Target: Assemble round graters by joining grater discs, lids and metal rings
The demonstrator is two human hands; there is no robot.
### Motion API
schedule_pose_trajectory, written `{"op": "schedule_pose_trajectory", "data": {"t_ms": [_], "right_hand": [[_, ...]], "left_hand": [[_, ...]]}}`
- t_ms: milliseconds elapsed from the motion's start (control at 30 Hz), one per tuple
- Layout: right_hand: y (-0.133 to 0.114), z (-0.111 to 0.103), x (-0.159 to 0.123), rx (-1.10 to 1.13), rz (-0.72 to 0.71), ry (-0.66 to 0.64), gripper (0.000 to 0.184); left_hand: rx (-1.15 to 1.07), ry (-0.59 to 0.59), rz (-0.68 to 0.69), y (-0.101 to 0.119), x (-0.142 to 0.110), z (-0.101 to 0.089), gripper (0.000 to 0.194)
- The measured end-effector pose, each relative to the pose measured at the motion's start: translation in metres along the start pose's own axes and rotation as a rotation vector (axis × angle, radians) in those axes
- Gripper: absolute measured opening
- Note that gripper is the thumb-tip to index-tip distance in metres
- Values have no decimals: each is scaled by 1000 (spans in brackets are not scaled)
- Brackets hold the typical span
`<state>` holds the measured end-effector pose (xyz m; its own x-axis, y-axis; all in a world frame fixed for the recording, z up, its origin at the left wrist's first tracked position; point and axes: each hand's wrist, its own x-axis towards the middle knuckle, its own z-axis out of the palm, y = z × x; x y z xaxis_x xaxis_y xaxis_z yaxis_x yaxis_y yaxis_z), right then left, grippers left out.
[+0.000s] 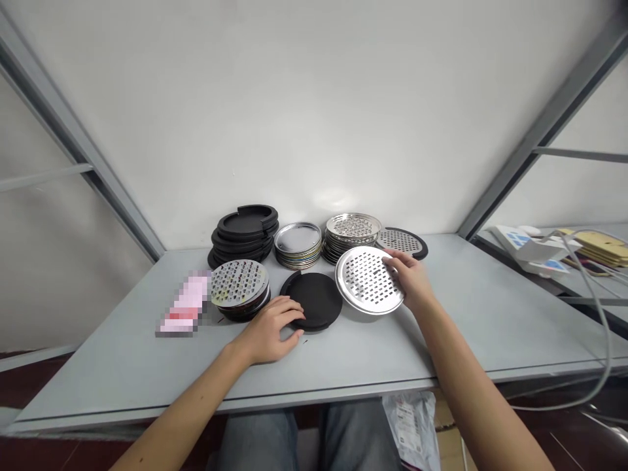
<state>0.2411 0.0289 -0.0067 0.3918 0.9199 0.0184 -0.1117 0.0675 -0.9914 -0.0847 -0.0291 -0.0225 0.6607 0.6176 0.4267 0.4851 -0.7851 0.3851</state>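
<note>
Near the surface's front edge (314,387), right grip (411,280) is holding a perforated disc (367,281); left grip (271,332) is touching a black base (321,301), closure unclear.

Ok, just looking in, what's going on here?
A person is handling round parts. The right hand holds a metal disc full of holes, tilted. The left hand touches a black round base lying beside it. Farther back stand stacks of black bases, plain metal discs and holed discs.
</note>
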Motion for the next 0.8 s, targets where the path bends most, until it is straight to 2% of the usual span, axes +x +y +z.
{"op": "schedule_pose_trajectory", "data": {"t_ms": [167, 300, 400, 533, 667, 800], "right_hand": [[7, 19, -10, 23, 16, -113, 31], [11, 27, -14, -34, -40, -116, 33], [7, 24, -13, 68, -44, -46, 34], [-2, 13, -8, 268, -3, 94, 40], [-3, 2, -2, 286, -41, 99, 42], [-1, 1, 0, 235, -62, 91, 42]], "left_hand": [[-11, 10, 41, 2, 3, 2, 24], [-13, 9, 50, 0, 3, 3, 19], [-27, 8, 56, -2, 3, 4, 20], [-18, 73, 43, -2, 2, 4, 19], [1, 118, 70, 1, -1, -1, 21], [29, 116, 190, 8, -4, -6, 26]]}}
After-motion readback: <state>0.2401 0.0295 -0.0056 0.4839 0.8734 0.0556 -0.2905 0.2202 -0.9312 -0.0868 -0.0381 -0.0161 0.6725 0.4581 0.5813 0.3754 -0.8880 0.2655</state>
